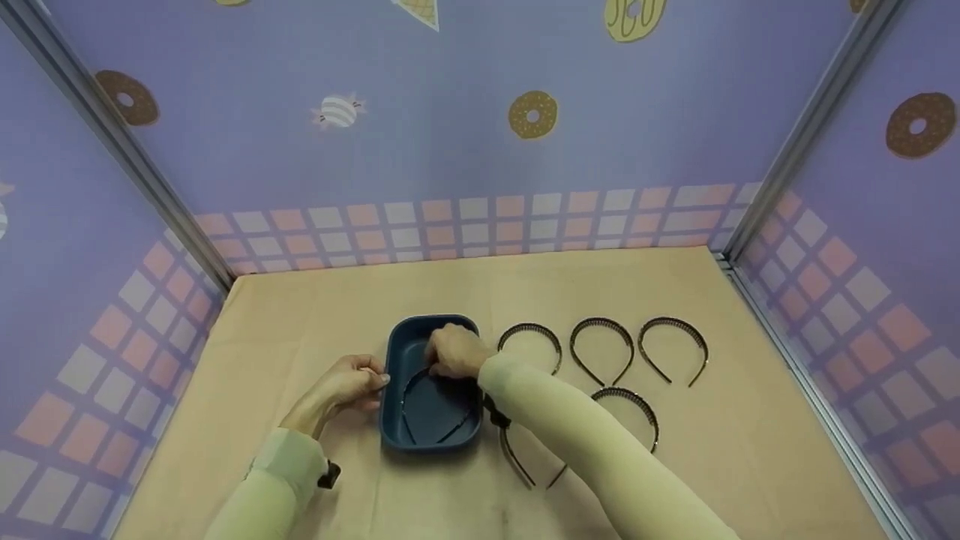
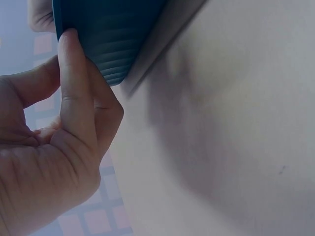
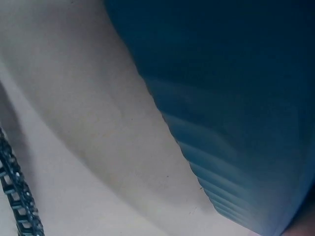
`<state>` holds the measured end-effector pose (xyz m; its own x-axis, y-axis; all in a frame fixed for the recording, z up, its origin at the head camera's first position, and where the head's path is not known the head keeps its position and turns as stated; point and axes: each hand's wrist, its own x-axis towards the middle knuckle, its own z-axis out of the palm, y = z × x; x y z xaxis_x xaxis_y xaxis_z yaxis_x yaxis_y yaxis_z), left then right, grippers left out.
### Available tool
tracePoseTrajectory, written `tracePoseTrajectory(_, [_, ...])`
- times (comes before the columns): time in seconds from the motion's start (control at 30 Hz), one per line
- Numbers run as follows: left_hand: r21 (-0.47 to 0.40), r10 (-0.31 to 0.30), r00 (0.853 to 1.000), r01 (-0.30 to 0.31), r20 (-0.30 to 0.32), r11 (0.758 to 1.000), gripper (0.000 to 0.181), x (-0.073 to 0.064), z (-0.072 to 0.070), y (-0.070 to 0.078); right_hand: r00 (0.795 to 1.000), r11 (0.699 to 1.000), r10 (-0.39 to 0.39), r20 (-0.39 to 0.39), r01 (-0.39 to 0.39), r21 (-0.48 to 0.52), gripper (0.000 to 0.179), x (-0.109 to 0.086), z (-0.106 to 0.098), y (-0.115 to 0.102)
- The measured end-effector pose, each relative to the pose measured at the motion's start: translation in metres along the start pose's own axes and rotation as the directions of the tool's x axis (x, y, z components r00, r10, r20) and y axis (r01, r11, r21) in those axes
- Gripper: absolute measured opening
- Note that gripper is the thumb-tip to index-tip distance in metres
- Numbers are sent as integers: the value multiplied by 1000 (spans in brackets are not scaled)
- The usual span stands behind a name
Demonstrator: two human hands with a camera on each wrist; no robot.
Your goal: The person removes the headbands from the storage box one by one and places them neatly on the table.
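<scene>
A dark blue rectangular tray (image 1: 385, 420) stands on the table in the head view. My left hand (image 1: 349, 382) pinches its left rim; the left wrist view shows the fingers (image 2: 74, 73) at the edge of the tray (image 2: 110, 59). Reaching into the tray, my right hand (image 1: 457, 351) grips the top of a thin dark headband (image 1: 406, 397), whose two ends point toward me. The right wrist view mostly shows the tray's outer wall (image 3: 221, 123), with the held headband out of sight there.
Right of the tray, dark toothed headbands lie in a back row: one (image 1: 559, 346), another (image 1: 602, 321) and a third (image 1: 705, 345). Nearer me are a headband (image 1: 655, 427) and another (image 1: 517, 463), both partly covered by the right arm. Patterned walls enclose the table (image 1: 300, 315).
</scene>
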<state>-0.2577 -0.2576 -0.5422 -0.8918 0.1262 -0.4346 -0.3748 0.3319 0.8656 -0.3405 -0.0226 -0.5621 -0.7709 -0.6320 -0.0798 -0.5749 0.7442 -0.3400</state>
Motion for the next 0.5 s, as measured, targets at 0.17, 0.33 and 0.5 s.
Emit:
tracePoseTrajectory(0.17, [4, -1, 1000, 1, -4, 1000, 5, -1, 1, 0, 1000, 998, -26, -3, 26, 60, 10, -1, -5, 1])
tracePoseTrajectory(0.33, [3, -2, 1000, 2, -4, 1000, 5, -1, 2, 1, 999, 989, -46, -11, 47, 139, 8, -3, -11, 2])
tracePoseTrajectory(0.5, [27, -5, 1000, 5, -13, 1000, 5, -1, 2, 2, 999, 977, -40, -21, 43, 211, 7, -5, -19, 1])
